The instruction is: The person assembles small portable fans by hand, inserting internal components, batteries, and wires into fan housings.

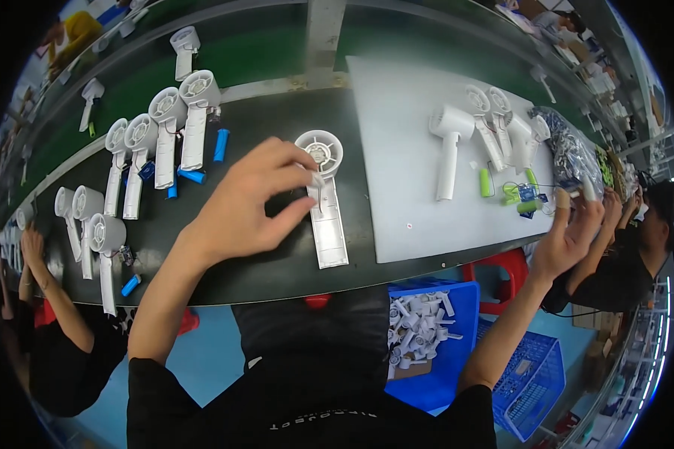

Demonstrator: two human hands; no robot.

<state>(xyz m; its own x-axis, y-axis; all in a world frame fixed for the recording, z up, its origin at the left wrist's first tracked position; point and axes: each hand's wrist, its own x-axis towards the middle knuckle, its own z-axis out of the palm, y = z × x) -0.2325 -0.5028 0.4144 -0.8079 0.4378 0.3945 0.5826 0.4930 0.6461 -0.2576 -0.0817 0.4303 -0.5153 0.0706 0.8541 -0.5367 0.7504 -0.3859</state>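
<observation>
On the dark table in front of me lies a white handheld fan (328,232) with its handle open like a trough and thin wires at its neck. My left hand (251,198) reaches over it from the left, thumb and fingertips curled at the neck by the wires. A small whitish piece shows at those fingertips. At the right, my right hand (571,236) is raised beside a clear plastic bag of small parts (565,146). Its thumb and fingers bend toward each other, with pale coverings on the tips; what they hold is too small to make out.
Several white fans (167,120) with blue batteries (221,145) stand left. On a white board (404,179) lie more fans (451,142), green batteries (484,182) and a circuit board (528,193). Below are a blue bin (468,322) of white parts and a blue crate (543,382). People sit either side.
</observation>
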